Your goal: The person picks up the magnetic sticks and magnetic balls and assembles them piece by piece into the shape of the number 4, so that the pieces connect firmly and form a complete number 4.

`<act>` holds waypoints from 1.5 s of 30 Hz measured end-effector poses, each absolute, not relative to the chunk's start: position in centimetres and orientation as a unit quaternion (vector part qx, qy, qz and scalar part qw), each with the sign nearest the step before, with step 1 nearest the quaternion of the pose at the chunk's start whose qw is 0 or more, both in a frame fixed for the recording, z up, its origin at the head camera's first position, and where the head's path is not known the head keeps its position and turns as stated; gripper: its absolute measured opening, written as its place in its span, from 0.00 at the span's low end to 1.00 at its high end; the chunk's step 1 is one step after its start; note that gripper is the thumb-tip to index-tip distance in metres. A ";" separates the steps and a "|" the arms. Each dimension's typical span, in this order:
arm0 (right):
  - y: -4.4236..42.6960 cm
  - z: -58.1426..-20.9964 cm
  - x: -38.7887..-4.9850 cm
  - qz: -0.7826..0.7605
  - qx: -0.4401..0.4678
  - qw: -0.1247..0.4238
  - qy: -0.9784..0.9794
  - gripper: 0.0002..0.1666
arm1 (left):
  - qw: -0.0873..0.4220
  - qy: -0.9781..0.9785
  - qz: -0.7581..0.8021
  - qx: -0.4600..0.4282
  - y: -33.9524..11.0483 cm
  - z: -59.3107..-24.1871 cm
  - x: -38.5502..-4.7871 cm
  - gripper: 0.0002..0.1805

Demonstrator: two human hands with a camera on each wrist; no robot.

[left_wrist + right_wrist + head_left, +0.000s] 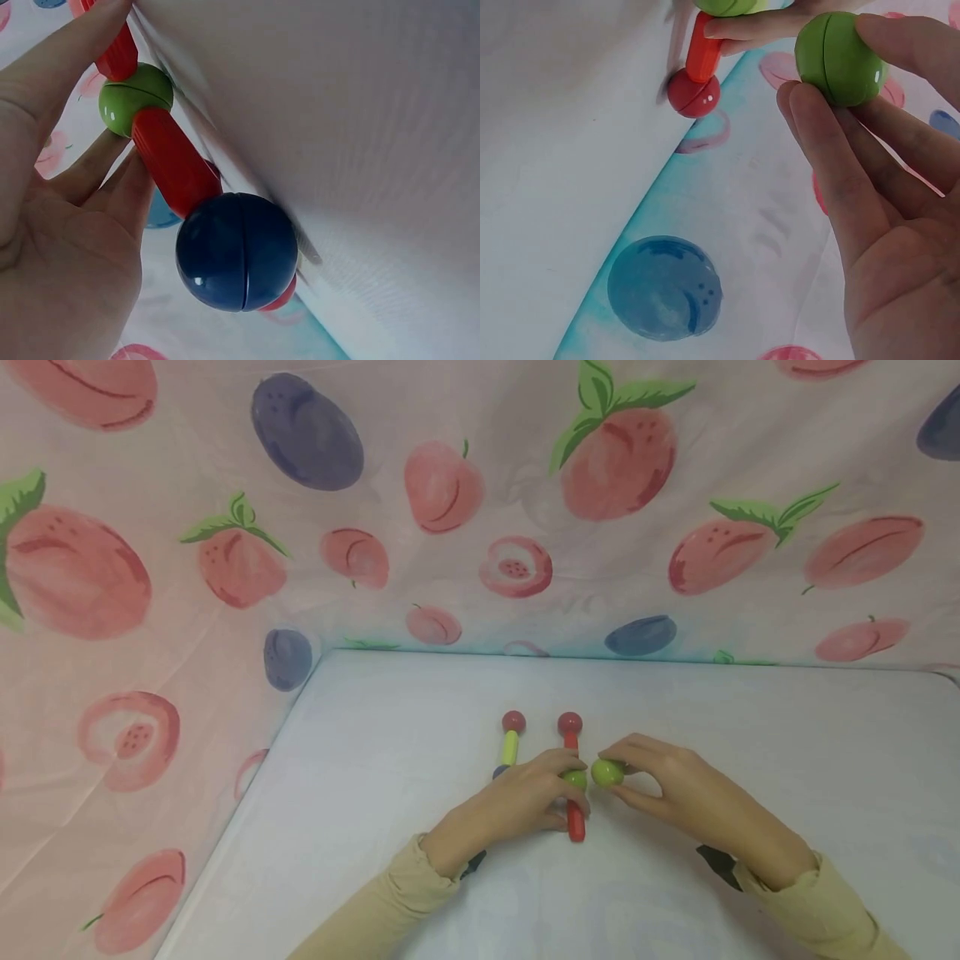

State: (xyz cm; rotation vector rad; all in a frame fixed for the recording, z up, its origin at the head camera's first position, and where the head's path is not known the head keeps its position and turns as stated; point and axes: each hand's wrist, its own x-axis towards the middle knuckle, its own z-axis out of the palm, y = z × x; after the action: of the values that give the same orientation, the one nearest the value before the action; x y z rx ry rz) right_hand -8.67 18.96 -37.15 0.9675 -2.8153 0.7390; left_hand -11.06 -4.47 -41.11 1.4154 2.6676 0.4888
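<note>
My left hand [525,793] holds a toy piece from its left side. Red rods [176,165] run from both sides of its green ball [136,97], and a red ball [570,723] tops its far end. Thumb and fingers curl round the piece near the green ball. Close to its right, my right hand [682,789] pinches a loose green ball [841,58] with thumb and fingertips. Between the two green balls a small gap shows in the head view. The loose ball has a groove across its surface.
Left of the held piece lies a second one: a red ball [513,721], a yellow-green rod [510,747] and a dark blue ball [237,252], partly behind my left hand in the head view. Fruit-printed cloth [480,485] walls the white table [360,735] at back and left.
</note>
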 end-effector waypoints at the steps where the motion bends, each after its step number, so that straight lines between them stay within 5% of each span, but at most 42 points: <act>1: 19.0 -37.1 -8.6 0.240 0.315 0.037 -0.918 0.21 | 0.040 0.872 0.158 0.463 -4.5 -41.1 -11.1 0.12; 14: 19.1 -36.5 -7.6 0.238 0.324 0.020 -0.915 0.20 | 0.011 0.870 0.133 0.474 -4.4 -41.5 -10.9 0.13; 27: 19.1 -36.4 -7.0 0.266 0.345 -0.082 -0.896 0.18 | 0.011 0.873 0.142 0.466 -4.3 -41.5 -10.8 0.13; 45: 18.2 -37.9 -6.4 0.290 0.384 -0.138 -0.866 0.17 | 0.047 0.868 0.178 0.461 -4.5 -41.3 -11.2 0.11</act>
State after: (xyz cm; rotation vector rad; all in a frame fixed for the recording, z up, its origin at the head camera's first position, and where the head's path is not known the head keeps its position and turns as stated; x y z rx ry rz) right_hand -6.37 18.17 -37.86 1.3263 -2.9879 0.9998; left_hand -11.17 -4.52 -41.34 1.4068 2.6484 0.5415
